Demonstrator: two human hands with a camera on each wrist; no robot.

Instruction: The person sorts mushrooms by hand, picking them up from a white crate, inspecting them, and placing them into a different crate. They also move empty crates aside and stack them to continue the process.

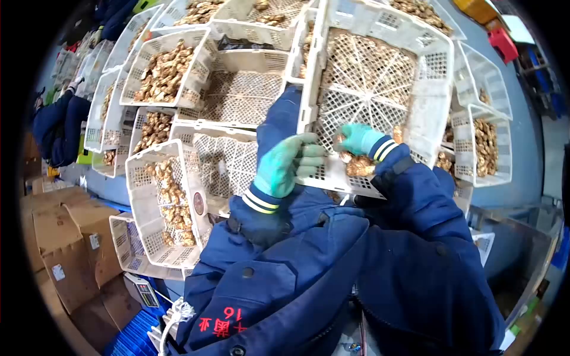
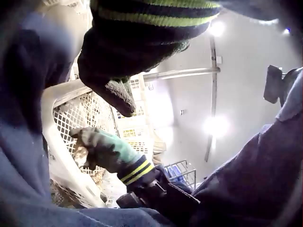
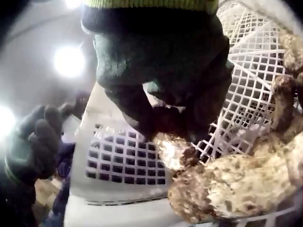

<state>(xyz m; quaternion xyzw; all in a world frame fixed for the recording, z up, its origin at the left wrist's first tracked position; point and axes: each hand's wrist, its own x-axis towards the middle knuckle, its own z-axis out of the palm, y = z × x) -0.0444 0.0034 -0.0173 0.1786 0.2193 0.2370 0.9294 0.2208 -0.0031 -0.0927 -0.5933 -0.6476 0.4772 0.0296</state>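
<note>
My gloved right hand [image 1: 360, 139] is inside the near end of a white plastic crate [image 1: 436, 89] with a lattice floor. In the right wrist view its fingers pinch a small brown mushroom [image 3: 171, 150] with a pale end; the fingers hide the upper part. Just below it lies a bigger knobbly mushroom [image 3: 246, 182], seen in the head view as brown pieces [image 1: 358, 165] by the near wall. My left hand [image 1: 285, 163], in a green glove, hovers by the crate's left near corner, its fingers loosely curled around nothing.
White crates surround me, several with mushrooms, such as the left crate [image 1: 169, 202] and upper-left crate [image 1: 163, 71]. A lattice-floored crate [image 1: 243, 89] stands ahead. Cardboard boxes [image 1: 71, 237] are stacked at the left. Another person [image 1: 62, 127] is at the far left.
</note>
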